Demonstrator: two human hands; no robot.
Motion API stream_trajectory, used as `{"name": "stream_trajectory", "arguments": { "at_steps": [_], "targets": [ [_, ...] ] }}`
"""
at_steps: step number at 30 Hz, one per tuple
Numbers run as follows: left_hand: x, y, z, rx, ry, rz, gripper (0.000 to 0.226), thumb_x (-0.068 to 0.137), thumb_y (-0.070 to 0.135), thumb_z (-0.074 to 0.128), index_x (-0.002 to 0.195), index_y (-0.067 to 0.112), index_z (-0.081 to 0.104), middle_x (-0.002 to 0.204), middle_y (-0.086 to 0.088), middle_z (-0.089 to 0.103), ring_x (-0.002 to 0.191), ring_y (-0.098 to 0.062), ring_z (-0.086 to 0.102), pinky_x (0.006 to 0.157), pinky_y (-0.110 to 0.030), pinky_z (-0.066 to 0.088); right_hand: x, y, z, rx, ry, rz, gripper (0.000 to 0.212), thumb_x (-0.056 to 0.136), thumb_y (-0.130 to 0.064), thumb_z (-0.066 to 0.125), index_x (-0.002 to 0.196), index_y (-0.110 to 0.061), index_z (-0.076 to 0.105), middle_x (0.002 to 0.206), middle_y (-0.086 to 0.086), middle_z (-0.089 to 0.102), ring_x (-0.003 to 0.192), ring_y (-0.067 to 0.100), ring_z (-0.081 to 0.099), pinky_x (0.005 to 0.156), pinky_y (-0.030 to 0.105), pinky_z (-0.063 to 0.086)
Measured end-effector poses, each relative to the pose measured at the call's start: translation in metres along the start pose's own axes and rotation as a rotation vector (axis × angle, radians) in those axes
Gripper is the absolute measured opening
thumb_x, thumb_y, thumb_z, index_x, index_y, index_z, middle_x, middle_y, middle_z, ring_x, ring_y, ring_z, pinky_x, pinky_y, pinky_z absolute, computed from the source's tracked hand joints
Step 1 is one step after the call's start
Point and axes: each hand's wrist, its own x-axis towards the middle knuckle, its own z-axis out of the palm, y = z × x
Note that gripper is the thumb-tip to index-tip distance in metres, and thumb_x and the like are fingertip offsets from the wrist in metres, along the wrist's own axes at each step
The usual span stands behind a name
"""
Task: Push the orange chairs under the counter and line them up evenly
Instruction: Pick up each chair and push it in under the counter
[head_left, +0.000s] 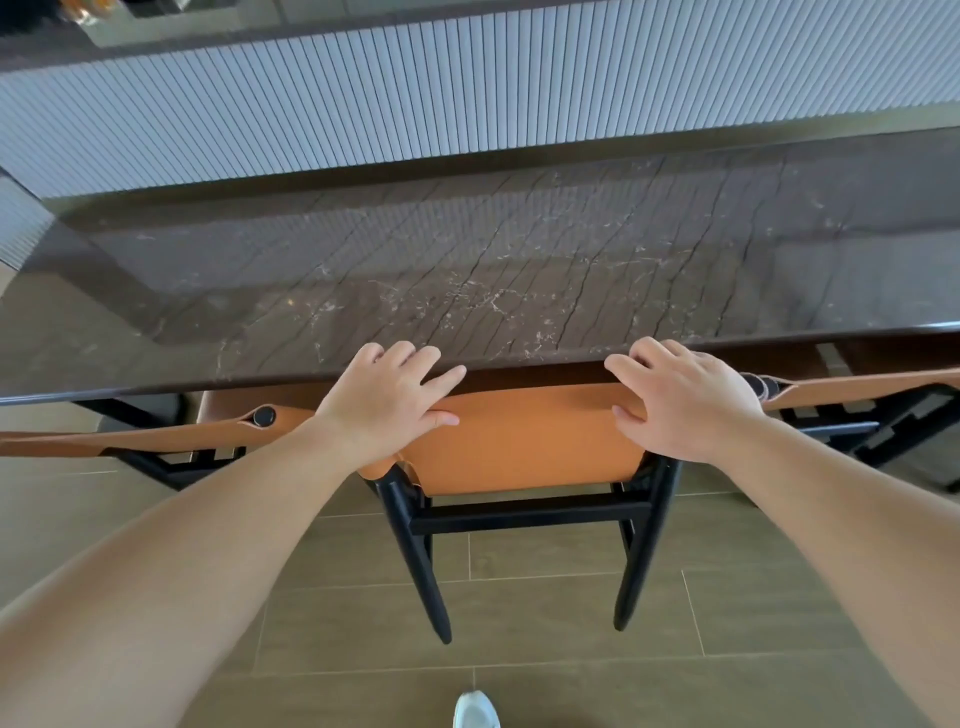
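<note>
An orange chair with a black frame (519, 447) stands right in front of me, its seat tucked beneath the dark marble counter (467, 270). My left hand (389, 405) rests on the left end of its orange backrest, fingers over the top edge and thumb on the near face. My right hand (680, 400) lies on the right end in the same way. A second orange chair (156, 431) shows at the left and a third orange chair (857, 387) at the right, both also under the counter edge.
A white ribbed panel (467, 88) rises behind the counter. The floor (519, 623) has tan tiles. The toe of a white shoe (475, 712) shows at the bottom edge, behind the middle chair's black legs.
</note>
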Motion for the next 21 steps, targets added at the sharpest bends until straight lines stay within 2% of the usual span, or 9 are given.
{"name": "stream_trajectory", "arguments": {
  "at_steps": [6,12,15,21],
  "targets": [
    [-0.004,0.015,-0.004,-0.009,0.021,0.009,0.056,0.093,0.053,0.055,0.135,0.018,0.06,0.112,-0.009,0.066,0.095,-0.03,0.06,0.069,-0.041,0.046,-0.012,0.006,0.004,0.004,0.033,-0.027,0.042,0.087,-0.052,0.049,0.12,-0.026,0.047,0.101,-0.001,0.052,0.09,0.023,0.056,0.07,0.036,0.051],
    [-0.011,0.048,-0.018,-0.014,0.023,-0.019,0.053,0.09,0.051,0.062,0.131,0.017,0.064,0.105,-0.007,0.068,0.093,-0.029,0.062,0.068,-0.04,0.045,-0.034,0.016,0.007,0.027,0.028,-0.038,0.041,0.085,-0.051,0.05,0.117,-0.025,0.05,0.097,-0.001,0.053,0.09,0.023,0.057,0.07,0.037,0.052],
    [-0.017,0.065,-0.022,-0.015,0.041,-0.022,0.053,0.091,0.051,0.059,0.129,0.016,0.065,0.101,-0.007,0.068,0.089,-0.029,0.063,0.066,-0.04,0.046,-0.046,0.021,0.012,0.029,0.029,-0.05,0.04,0.085,-0.05,0.052,0.115,-0.025,0.05,0.095,-0.002,0.053,0.086,0.022,0.056,0.068,0.035,0.05],
    [-0.021,0.072,-0.028,-0.003,-0.022,-0.094,0.059,0.091,0.058,0.052,0.132,0.017,0.063,0.105,-0.009,0.068,0.094,-0.031,0.062,0.072,-0.043,0.046,-0.057,0.017,0.015,0.052,0.015,-0.052,0.036,0.088,-0.049,0.052,0.115,-0.025,0.048,0.097,-0.003,0.051,0.088,0.022,0.055,0.065,0.033,0.044]
  ]
}}
